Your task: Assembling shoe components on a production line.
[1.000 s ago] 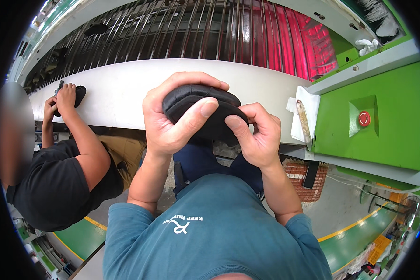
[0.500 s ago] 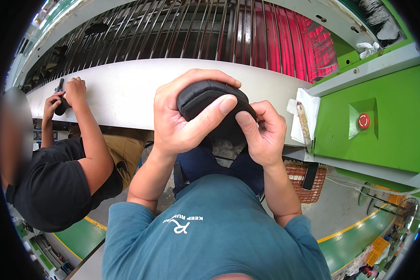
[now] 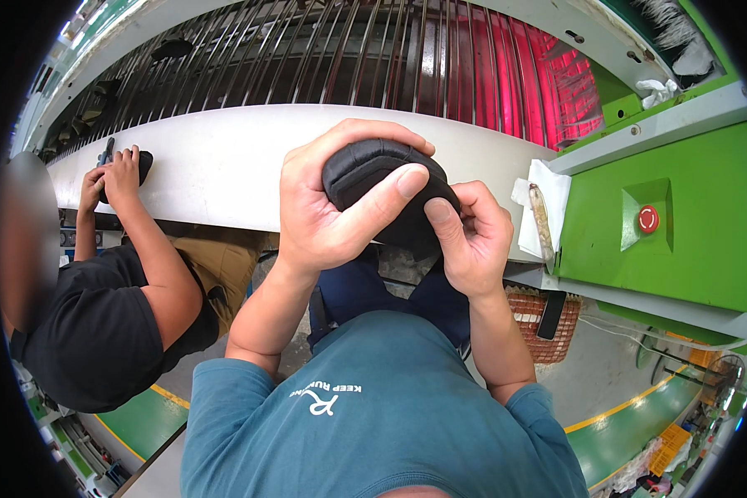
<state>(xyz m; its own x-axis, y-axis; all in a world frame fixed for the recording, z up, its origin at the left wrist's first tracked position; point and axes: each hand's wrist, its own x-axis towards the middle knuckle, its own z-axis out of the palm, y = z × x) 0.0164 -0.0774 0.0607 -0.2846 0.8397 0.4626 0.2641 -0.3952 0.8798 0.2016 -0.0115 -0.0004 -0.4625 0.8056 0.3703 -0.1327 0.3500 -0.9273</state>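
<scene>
A black, rounded fabric piece (image 3: pixel 363 183) with a padded, seamed rim is held up before my chest, above the near edge of the white ledge; it looks like the end of a shoe, but its exact kind is unclear. My left hand (image 3: pixel 324 207) wraps round its left side and top, fingers over the far edge and thumb across the face. At its lower right, my right hand (image 3: pixel 477 236) pinches the edge with the thumb on the near side and curled fingers behind. The underside and the lower part are largely hidden by my hands.
A white ledge (image 3: pixel 224 158) runs before a machine bed of metal rods (image 3: pixel 373 66), glowing red at right. A green panel (image 3: pixel 606 216) carries a red button (image 3: pixel 648 218). A worn stick-like tool (image 3: pixel 540 220) lies on white paper. At left, a co-worker (image 3: pixel 100 324) handles a black piece.
My hands and the black fabric piece have shifted slightly right, the grip unchanged. The co-worker's hands have turned their black piece and moved slightly left.
</scene>
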